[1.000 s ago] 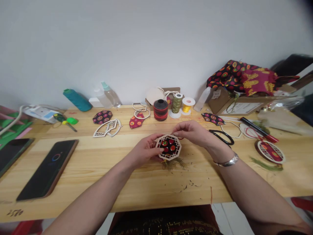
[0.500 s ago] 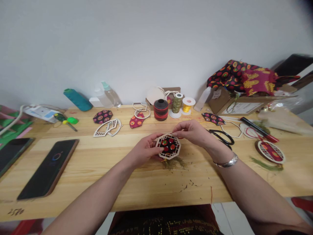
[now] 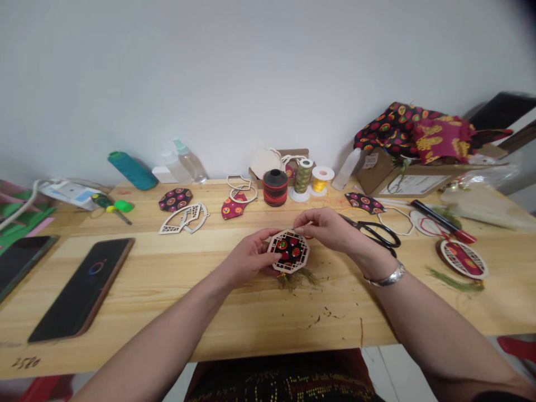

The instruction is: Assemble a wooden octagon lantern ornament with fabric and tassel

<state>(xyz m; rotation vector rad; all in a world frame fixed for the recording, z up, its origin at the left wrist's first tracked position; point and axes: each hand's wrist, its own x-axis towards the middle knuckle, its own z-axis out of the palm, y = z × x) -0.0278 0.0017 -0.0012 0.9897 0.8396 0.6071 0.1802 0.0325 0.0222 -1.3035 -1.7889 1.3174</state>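
Observation:
My left hand [image 3: 247, 258] grips the left edge of an octagonal wooden lattice ornament [image 3: 290, 251] backed with dark patterned fabric, held just above the wooden table [image 3: 176, 279]. My right hand [image 3: 330, 229] pinches at the ornament's top edge, fingers pressed together. A green tassel [image 3: 299, 277] hangs from the ornament's bottom onto the table. A silver bracelet [image 3: 387, 276] circles my right wrist.
Black scissors [image 3: 377, 231] lie right of my right hand. Thread spools [image 3: 275, 187] stand behind. Two phones [image 3: 84, 287] lie at the left. Wooden cutouts [image 3: 184, 219], fabric pieces, a finished oval ornament [image 3: 463, 258], a red pen [image 3: 444, 222] and a cardboard box [image 3: 402, 176] with fabric surround.
My right hand has shifted slightly left and down at the ornament's top edge. The ornament and my left hand stay nearly in place.

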